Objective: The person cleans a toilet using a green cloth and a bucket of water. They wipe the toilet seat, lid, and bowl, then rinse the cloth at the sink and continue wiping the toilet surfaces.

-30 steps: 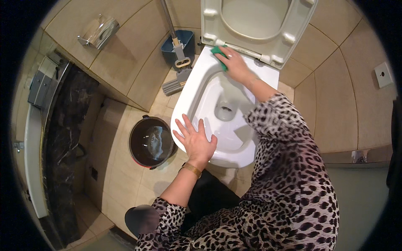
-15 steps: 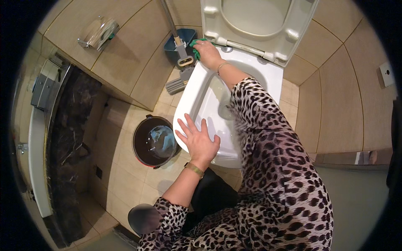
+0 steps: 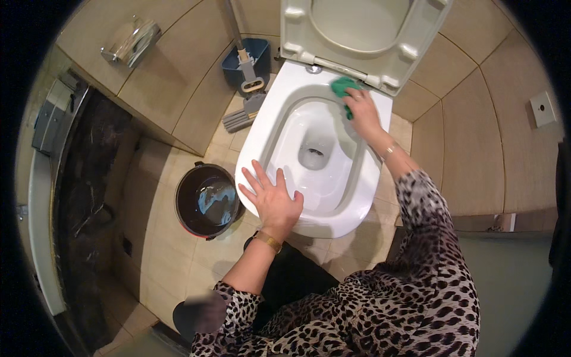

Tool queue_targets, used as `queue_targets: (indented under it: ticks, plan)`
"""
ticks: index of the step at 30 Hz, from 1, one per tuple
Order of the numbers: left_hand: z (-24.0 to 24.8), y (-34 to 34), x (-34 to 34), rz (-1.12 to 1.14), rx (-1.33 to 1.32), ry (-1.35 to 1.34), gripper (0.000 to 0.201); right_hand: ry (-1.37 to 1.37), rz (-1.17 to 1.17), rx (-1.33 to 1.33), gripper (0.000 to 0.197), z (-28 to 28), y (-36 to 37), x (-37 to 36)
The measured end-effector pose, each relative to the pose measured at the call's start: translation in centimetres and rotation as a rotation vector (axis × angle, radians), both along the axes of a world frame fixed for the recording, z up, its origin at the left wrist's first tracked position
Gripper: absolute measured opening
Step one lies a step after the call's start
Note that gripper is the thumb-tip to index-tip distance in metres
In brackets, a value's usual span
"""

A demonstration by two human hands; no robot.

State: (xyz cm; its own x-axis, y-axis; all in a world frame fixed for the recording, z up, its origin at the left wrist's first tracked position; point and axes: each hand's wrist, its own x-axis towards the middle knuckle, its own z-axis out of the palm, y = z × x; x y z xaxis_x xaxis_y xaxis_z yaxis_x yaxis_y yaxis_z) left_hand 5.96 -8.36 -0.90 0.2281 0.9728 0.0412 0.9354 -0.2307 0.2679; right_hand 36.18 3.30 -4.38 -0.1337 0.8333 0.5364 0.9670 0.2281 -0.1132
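Observation:
A white toilet bowl stands before me, its seat and lid raised at the back. My right hand grips a green cloth and presses it on the rear right part of the rim, near the seat hinge. Part of the cloth is hidden under the fingers. On the front left of the rim my left hand lies flat with its fingers spread, holding nothing. A little water shows at the drain inside the bowl.
Left of the toilet, a dark bucket with water stands on the tiled floor. Behind it a grey mop leans in front of a blue bin. A paper holder hangs on the left wall; a dark stone-fronted counter runs along the left.
My right hand has swept the green cloth rightward from the rear left corner, along the back of the rim. My left hand stays spread on the front left rim.

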Motion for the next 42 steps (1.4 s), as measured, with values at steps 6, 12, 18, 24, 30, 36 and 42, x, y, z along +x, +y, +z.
queue_targets:
  ticks: [6,12,18,24,30,36,42]
  plan:
    - [-0.3,0.3,0.5,-0.005,0.016,0.066,0.067,-0.050,0.121,0.129,0.038,1.1,5.3,2.7]
    - [-0.2,0.1,0.2,0.030,-0.002,0.089,0.066,-0.373,-0.193,0.348,0.033,6.9,1.9,8.6]
    - [0.1,0.0,0.7,0.031,-0.006,0.078,0.064,-0.372,-0.278,0.304,0.031,3.9,0.7,7.2]
    - [-0.1,0.2,0.4,0.028,0.003,0.089,0.064,-0.390,-0.342,0.349,0.031,6.7,1.2,8.7]
    - [-0.3,0.1,0.7,0.020,0.022,0.067,0.062,-0.115,-0.252,0.352,0.033,2.8,-1.8,8.2]
    - [0.1,0.3,-0.1,0.031,0.029,0.072,0.062,0.155,-0.246,-0.138,0.040,1.5,-7.6,1.6]
    - [-0.2,0.0,0.6,0.010,0.011,0.088,0.064,-0.016,-0.257,0.069,0.042,0.1,-3.2,1.5]
